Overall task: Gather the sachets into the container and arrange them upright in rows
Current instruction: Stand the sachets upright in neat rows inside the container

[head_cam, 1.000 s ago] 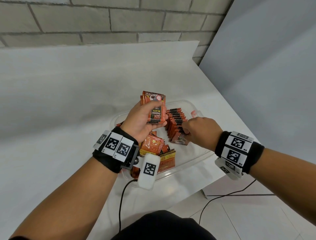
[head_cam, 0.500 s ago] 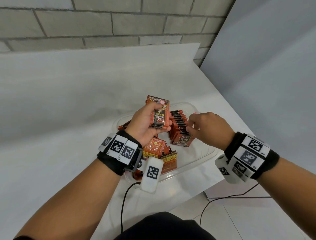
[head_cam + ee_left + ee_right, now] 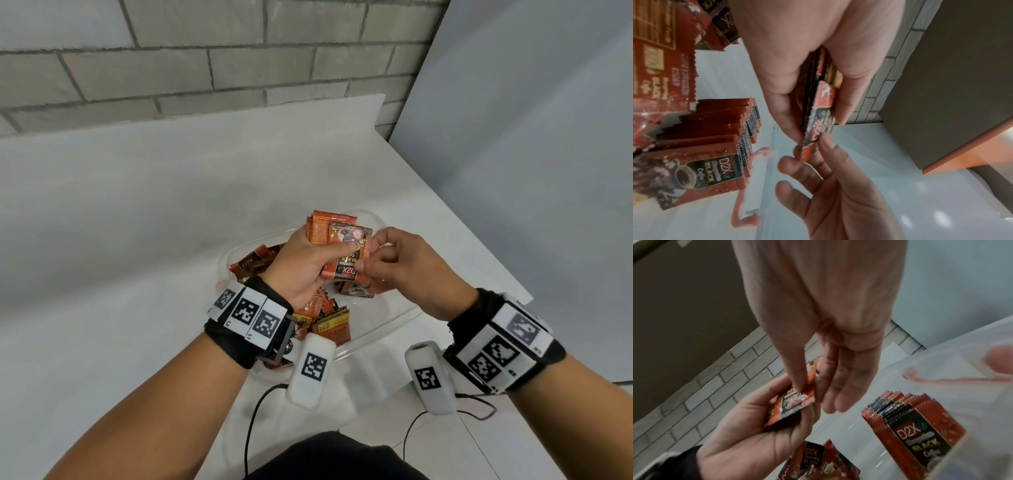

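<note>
**Now the right hand is brought back to the held stack**

Half a second earlier the right hand (image 3: 407,270) was at the upright row of sachets (image 3: 906,421); it has since been raised to the stack of coffee sachets (image 3: 339,250) gripped in the left hand (image 3: 305,263). The front sachet (image 3: 819,120) is pinched at its lower edge between the right thumb and forefinger, the other fingers left loosely extended. The left hand is closed round the stack, thumb across its face. From this it is judged that another sachet is being peeled off for the row.

Below both hands, inside the clear container (image 3: 394,325), the row is seen standing on edge, and loose sachets (image 3: 329,322) are heaped beneath the left wrist, not yet sorted. The container is set on the white desk (image 3: 137,240). The row is partly hidden by the hands in the head view; nothing is seen blocking the way down to it.
</note>
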The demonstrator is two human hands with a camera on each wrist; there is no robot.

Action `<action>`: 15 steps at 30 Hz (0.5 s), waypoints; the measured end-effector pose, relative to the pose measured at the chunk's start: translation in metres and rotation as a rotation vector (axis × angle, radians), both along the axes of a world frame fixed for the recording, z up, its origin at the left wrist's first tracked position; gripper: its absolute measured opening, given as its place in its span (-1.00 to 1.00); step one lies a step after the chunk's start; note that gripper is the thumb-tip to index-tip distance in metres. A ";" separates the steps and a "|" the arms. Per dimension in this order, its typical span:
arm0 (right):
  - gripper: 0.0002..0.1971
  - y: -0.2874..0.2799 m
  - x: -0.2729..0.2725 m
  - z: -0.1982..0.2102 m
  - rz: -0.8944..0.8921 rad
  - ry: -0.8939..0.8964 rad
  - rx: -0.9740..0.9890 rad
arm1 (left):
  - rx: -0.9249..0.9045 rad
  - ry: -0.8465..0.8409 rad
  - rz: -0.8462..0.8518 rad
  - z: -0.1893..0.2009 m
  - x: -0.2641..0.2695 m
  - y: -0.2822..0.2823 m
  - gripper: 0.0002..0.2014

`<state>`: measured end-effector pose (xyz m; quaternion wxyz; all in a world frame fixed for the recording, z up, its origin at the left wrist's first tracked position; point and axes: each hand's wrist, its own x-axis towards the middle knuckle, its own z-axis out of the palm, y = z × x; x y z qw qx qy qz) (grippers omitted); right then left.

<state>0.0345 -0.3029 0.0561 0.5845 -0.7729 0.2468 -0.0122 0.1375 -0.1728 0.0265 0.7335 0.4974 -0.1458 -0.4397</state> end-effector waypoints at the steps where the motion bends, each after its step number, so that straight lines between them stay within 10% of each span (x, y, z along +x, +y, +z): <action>1: -0.81 -0.001 -0.001 0.001 0.001 -0.013 0.011 | 0.015 -0.016 -0.011 0.000 -0.001 0.000 -0.74; 15: -0.85 -0.006 -0.009 0.005 -0.149 0.013 0.230 | 0.017 -0.039 -0.030 -0.002 -0.004 0.002 -0.71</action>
